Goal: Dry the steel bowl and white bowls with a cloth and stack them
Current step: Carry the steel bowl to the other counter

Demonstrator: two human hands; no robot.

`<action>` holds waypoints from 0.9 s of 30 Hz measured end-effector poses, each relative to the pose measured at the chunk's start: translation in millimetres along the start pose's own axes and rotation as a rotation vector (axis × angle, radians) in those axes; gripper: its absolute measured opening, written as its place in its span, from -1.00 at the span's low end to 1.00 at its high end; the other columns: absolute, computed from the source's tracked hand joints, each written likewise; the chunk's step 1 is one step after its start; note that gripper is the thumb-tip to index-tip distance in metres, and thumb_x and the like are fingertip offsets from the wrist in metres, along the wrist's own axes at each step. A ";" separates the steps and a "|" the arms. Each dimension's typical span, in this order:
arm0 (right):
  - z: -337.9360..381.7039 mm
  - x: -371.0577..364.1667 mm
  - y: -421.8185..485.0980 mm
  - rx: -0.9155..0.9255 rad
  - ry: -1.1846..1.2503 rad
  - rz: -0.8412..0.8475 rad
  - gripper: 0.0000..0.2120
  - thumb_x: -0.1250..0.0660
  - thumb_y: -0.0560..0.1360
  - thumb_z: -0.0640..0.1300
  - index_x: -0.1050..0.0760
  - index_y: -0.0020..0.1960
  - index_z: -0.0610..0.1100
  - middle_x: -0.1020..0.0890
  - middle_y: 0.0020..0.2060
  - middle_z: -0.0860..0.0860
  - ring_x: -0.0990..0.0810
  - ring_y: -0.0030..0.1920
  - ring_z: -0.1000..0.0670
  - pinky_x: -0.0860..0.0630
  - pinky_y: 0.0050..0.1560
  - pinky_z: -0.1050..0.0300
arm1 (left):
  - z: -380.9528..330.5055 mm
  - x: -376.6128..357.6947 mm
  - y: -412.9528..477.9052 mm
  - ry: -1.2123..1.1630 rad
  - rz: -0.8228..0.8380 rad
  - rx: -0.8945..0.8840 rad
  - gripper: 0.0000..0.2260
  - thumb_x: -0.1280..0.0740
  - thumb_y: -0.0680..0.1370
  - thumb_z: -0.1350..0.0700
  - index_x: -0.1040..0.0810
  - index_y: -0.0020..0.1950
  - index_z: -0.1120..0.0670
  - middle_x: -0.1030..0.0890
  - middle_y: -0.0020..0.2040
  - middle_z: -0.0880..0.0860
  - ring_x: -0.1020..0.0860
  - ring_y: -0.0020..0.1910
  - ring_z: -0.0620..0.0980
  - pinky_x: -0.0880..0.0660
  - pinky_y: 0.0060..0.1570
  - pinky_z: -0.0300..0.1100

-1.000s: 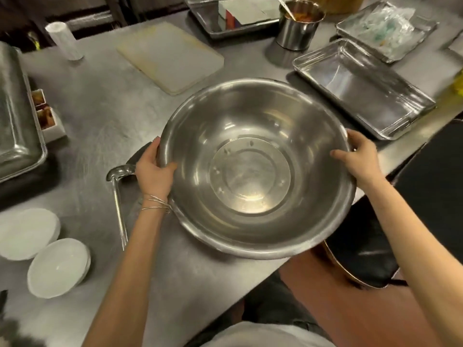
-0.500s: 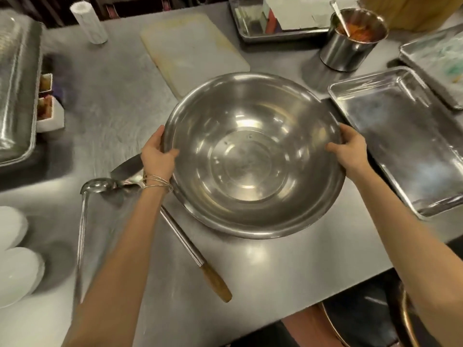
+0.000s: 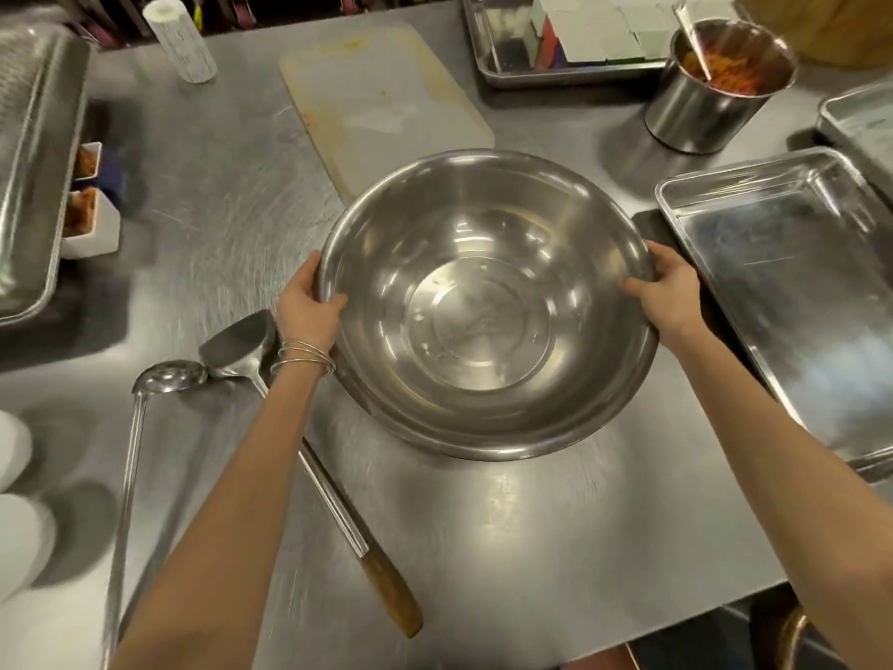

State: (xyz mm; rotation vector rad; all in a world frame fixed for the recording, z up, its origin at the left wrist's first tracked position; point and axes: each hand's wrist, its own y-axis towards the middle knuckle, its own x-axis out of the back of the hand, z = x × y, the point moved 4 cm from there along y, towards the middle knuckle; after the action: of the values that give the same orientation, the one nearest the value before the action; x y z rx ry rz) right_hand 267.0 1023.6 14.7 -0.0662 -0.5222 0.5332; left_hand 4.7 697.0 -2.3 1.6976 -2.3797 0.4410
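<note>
Two hands clamp the steel bowl (image 3: pixel 483 307) by opposite rims, left hand (image 3: pixel 307 309) and right hand (image 3: pixel 669 297) with thumbs inside, low over the table (image 3: pixel 531 548). Judged step: positioning before drying; no cloth visible, so one is needed. Left of the steel bowl: ladle (image 3: pixel 133 456), white bowls (image 3: pixel 21 539) farther. Right: tray (image 3: pixel 792 302), close; near side open.

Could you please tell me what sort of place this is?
Probably a commercial kitchen: a stainless steel worktable, a metal tray, and a long-handled ladle near the large steel bowl.
</note>
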 end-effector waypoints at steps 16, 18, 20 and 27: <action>23.2 3.5 -18.6 0.237 -0.569 0.099 -0.36 -0.36 0.48 -0.14 -0.16 0.46 -0.22 -0.32 0.38 -0.20 -0.31 0.37 -0.17 -0.24 0.35 0.01 | -9.7 14.0 -11.1 0.417 0.072 -0.178 -0.51 -0.36 0.45 0.20 -0.37 0.37 0.18 -0.45 0.31 0.15 -0.44 0.25 0.10 -0.37 0.30 0.02; 23.4 4.8 -41.1 0.318 -0.661 0.102 -0.40 -0.32 0.51 -0.12 -0.17 0.46 -0.24 -0.26 0.41 -0.21 -0.27 0.39 -0.18 -0.23 0.35 -0.03 | -12.6 22.9 -30.1 0.525 0.093 -0.263 -0.53 -0.36 0.48 0.17 -0.38 0.36 0.22 -0.41 0.34 0.21 -0.39 0.31 0.16 -0.30 0.35 0.03; 26.2 2.5 -69.7 0.427 -0.692 0.075 -0.44 -0.28 0.53 -0.12 -0.19 0.44 -0.26 -0.26 0.41 -0.23 -0.25 0.40 -0.21 -0.22 0.39 -0.11 | -17.9 33.5 -56.3 0.587 0.096 -0.348 -0.53 -0.32 0.50 0.09 -0.38 0.36 0.21 -0.37 0.37 0.22 -0.34 0.35 0.17 -0.25 0.37 0.01; 37.8 -38.8 -206.0 0.687 -0.678 0.035 -0.48 -0.14 0.47 -0.03 -0.35 0.33 -0.31 -0.41 0.28 -0.31 -0.33 0.34 -0.33 -0.26 0.33 -0.29 | -11.0 82.4 -174.7 0.817 0.072 -0.553 -0.49 -0.12 0.49 -0.08 -0.41 0.35 0.17 -0.41 0.36 0.19 -0.38 0.33 0.21 -0.33 0.26 0.13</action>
State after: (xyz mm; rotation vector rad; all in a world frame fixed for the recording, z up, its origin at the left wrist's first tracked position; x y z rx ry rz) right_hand 316.4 823.8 69.5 0.7864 -0.9681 0.7462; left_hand 142.3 574.8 57.3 0.9330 -1.7296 0.3449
